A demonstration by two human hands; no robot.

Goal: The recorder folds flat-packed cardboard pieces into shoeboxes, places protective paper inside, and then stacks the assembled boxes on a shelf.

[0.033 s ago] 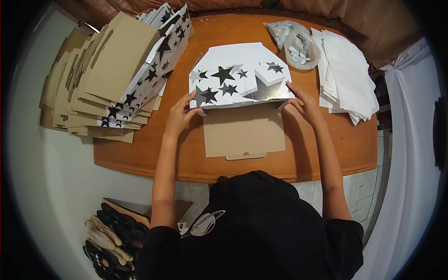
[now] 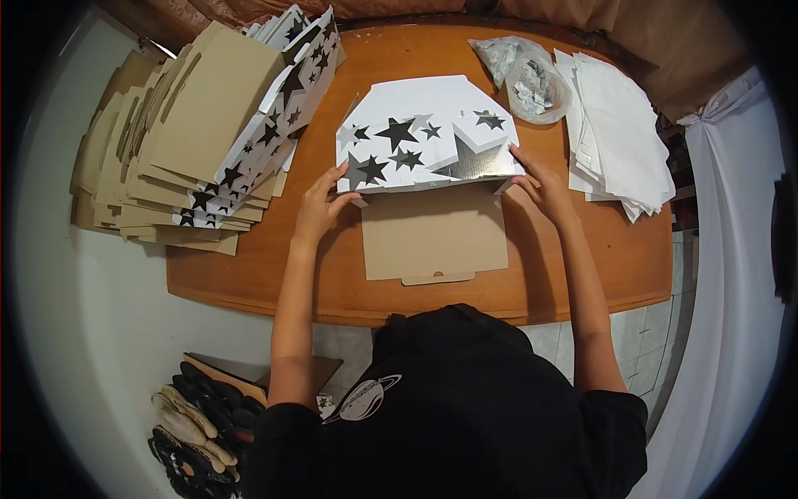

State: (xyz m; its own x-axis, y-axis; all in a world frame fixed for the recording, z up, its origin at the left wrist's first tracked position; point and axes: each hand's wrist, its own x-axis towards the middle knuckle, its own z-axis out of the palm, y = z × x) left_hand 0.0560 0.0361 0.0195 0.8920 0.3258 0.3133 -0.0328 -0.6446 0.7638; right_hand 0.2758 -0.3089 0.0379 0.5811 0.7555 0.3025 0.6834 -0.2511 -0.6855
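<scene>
Both the left hand [image 2: 318,208] and the right hand [image 2: 544,191] pinch the near corners of the starry box [image 2: 426,137] around the middle of the brown surface [image 2: 590,266], and its card might bend if they squeeze too hard.

Head view: I look down from the head of the person [image 2: 465,399]
Table [image 2: 628,258]: near, below my wide round view

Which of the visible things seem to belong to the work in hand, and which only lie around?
Likely in the work: star-patterned box, held by left hand and right hand; matching cardboard stack.

Perhaps only lying around, untouched: white sheets; plastic bag; footwear-like pile.
</scene>
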